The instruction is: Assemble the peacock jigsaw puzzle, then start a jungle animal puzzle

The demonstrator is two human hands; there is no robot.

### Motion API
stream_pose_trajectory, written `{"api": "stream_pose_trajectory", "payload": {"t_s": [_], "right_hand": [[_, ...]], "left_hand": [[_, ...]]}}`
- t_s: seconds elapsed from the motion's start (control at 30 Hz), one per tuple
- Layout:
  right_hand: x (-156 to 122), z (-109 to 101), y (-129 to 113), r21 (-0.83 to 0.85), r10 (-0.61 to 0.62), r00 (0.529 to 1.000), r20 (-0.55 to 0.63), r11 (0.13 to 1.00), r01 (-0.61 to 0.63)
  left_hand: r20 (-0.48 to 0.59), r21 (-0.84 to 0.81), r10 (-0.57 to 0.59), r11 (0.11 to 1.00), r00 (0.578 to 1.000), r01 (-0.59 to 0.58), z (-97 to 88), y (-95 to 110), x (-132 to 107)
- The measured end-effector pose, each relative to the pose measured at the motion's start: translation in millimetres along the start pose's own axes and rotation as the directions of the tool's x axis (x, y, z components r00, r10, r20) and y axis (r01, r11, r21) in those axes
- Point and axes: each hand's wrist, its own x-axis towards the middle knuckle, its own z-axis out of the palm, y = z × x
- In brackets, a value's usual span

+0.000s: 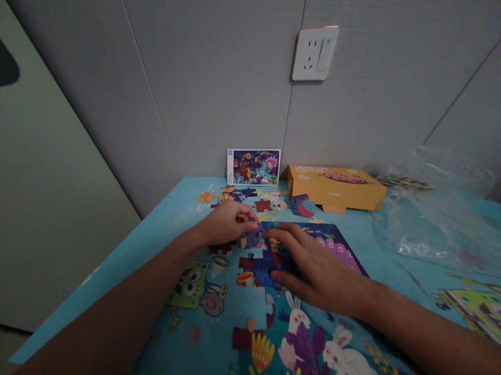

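Purple piece (250, 241), likely light, stiff, best held by edges, is touched by left hand (228, 221), grip unclear; puzzle (297, 319) is touched by right hand (311, 262), fingers apart.

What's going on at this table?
Jigsaw puzzle, partly joined. The person's left hand has its fingertips at the upper left edge; the right hand is spread over the joined part. Loose pieces lie beyond, in front of a picture card at the wall, near a yellow box.
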Motion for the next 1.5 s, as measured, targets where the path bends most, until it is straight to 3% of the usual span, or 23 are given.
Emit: {"api": "stream_pose_trajectory", "payload": {"t_s": [0.1, 0.27, 0.5, 0.9, 1.13, 1.27, 1.5], "right_hand": [[1, -2, -1, -0.071, -0.020, 0.998, 0.065, 0.997, 0.025], [3, -3, -2, -0.083, -0.012, 0.995, 0.094, 0.996, 0.020], [3, 0, 0, -0.040, 0.016, 0.999, 0.042, 0.999, -0.014], [3, -2, -2, -0.045, -0.010, 0.998, 0.056, 0.999, 0.013], [3, -1, -2, -0.043, -0.013, 1.000, 0.028, 0.999, 0.015], [2, -1, -1, -0.031, -0.019, 1.000, -0.003, 0.999, 0.019], [4, -2, -1, -0.105, -0.018, 0.994, 0.108, 0.994, 0.029]], "left_hand": [[0.057, 0.104, 0.008, 0.994, 0.998, -0.014, 0.9, 0, -1], [0.059, 0.189, 0.061, 0.979, 0.996, -0.071, 4.0, -3, 0], [0.064, 0.112, 0.011, 0.994, 0.998, -0.019, 4.6, -3, 2], [0.073, 0.222, 0.083, 0.970, 0.994, -0.097, 8.5, -2, 2], [-0.021, 0.263, 0.088, 0.962, 0.996, -0.079, 4.9, -9, 1], [0.010, 0.215, 0.116, 0.970, 0.993, -0.116, -1.8, -8, 0], [0.129, 0.310, 0.023, 0.949, 0.991, -0.062, -5.8, -4, -6]]}}
